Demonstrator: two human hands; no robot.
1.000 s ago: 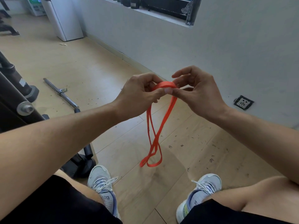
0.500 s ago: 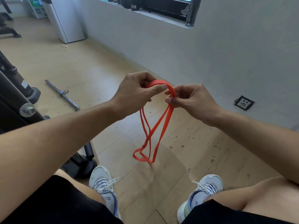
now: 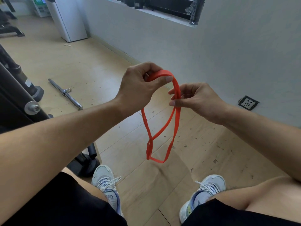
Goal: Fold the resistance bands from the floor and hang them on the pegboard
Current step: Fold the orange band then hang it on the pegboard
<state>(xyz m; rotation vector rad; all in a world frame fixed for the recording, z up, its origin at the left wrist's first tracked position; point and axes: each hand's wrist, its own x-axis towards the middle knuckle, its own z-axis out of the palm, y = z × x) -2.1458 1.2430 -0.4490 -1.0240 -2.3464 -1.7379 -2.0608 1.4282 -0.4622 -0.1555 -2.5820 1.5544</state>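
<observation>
The left hand (image 3: 138,88) is gripping the limp, stretchy orange band (image 3: 176,121) at its top bend; the right hand (image 3: 197,99) is pinching 2 strands just below, probably the best hold.

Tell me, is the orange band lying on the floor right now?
No, the orange band hangs in the air, held by the left hand and right hand.

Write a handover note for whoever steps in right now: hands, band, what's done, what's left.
Left hand: grips the top of the orange band.
Right hand: pinches the band's strands just below.
Band: off the floor, hanging in loose crossed loops above the shoes.
Done: band picked up, folding begun.
Left: finish the fold and hang it on the pegboard, which is not in view.
</observation>
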